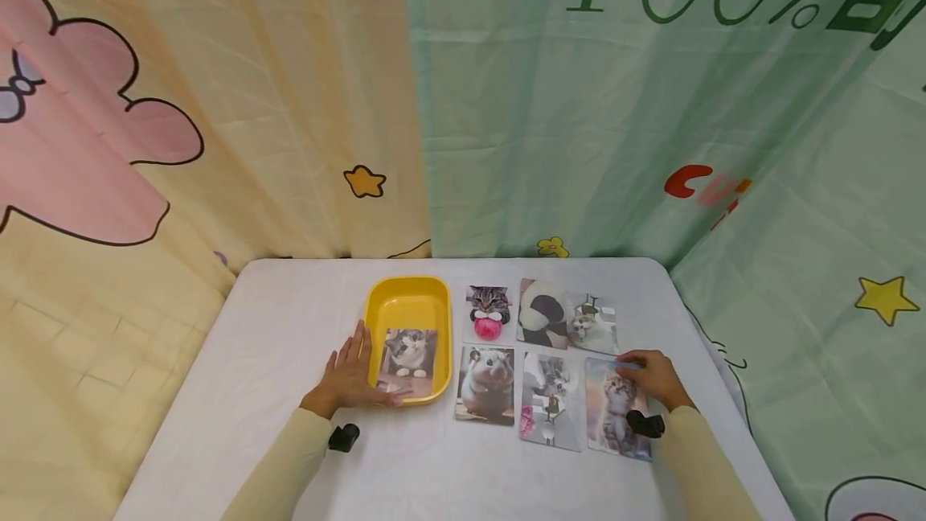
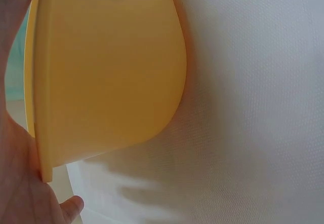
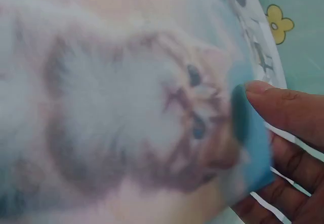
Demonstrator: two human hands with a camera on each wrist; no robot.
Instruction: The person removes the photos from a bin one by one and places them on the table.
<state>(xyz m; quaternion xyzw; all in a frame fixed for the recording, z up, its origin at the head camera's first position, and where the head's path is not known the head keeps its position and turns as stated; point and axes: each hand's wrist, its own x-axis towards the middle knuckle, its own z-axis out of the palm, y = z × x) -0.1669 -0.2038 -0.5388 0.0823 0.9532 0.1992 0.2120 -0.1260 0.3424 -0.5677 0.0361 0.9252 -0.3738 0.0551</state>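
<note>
My left hand (image 1: pixel 350 376) rests against the left side and near corner of a yellow plastic tray (image 1: pixel 408 283), fingers straight. The left wrist view shows the palm along the rim of the tray (image 2: pixel 111 67). Inside the tray lies a cat picture card (image 1: pixel 410 356). At the right, my right hand (image 1: pixel 657 380) pinches the top edge of a kitten picture card (image 1: pixel 618 408). In the right wrist view, the thumb of the hand (image 3: pixel 293 133) is on the front of the kitten card (image 3: pixel 116 107), other fingers behind it.
Between tray and kitten card lie a cat card with a pink ball (image 1: pixel 488 316), a panda card (image 1: pixel 542 312), a grey-white card (image 1: pixel 595 324) touching it, a hamster card (image 1: pixel 486 384) and a card with a pink flower (image 1: pixel 551 404). Curtains surround the white table (image 1: pixel 463 481).
</note>
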